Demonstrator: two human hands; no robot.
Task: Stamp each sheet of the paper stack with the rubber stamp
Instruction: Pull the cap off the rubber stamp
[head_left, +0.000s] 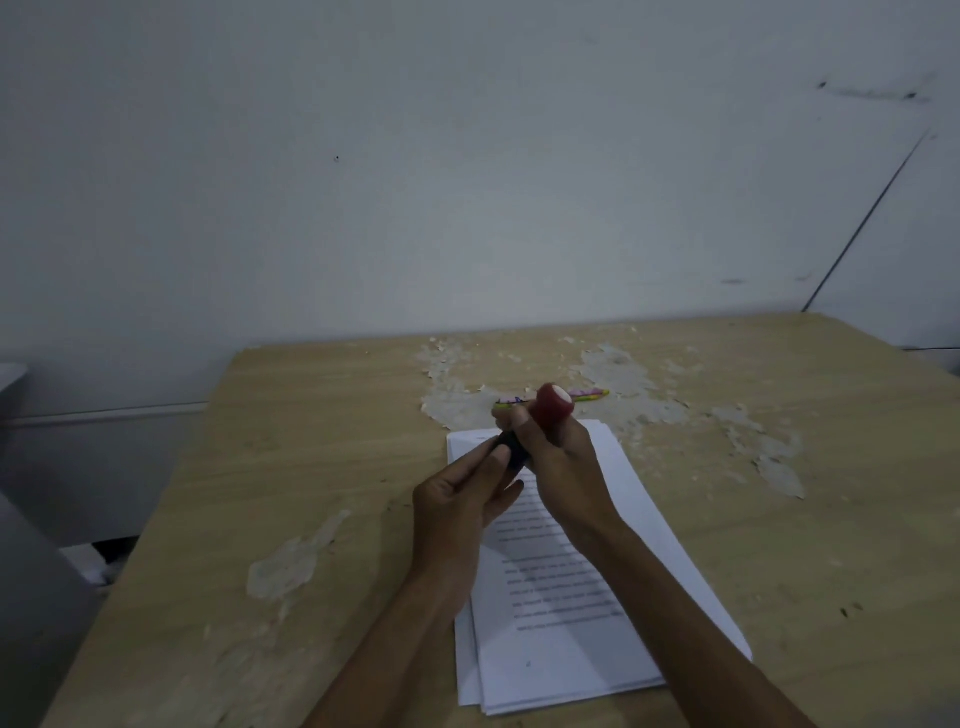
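Note:
A stack of white printed sheets (566, 639) lies on the wooden table (322, 467), slightly fanned. Above its far end I hold the rubber stamp (553, 405), which has a red rounded body and a black lower part (514, 449). My right hand (563, 467) grips the red body. My left hand (462, 499) pinches the black end with thumb and fingers. The stamp is tilted and held clear of the paper. Both forearms cross over the stack and hide part of the text.
A colourful pen (584, 395) lies on the table just beyond the stamp. The tabletop's veneer is peeled in pale patches at the back and right. A white wall stands right behind the table. A grey object (31, 597) sits at the left edge.

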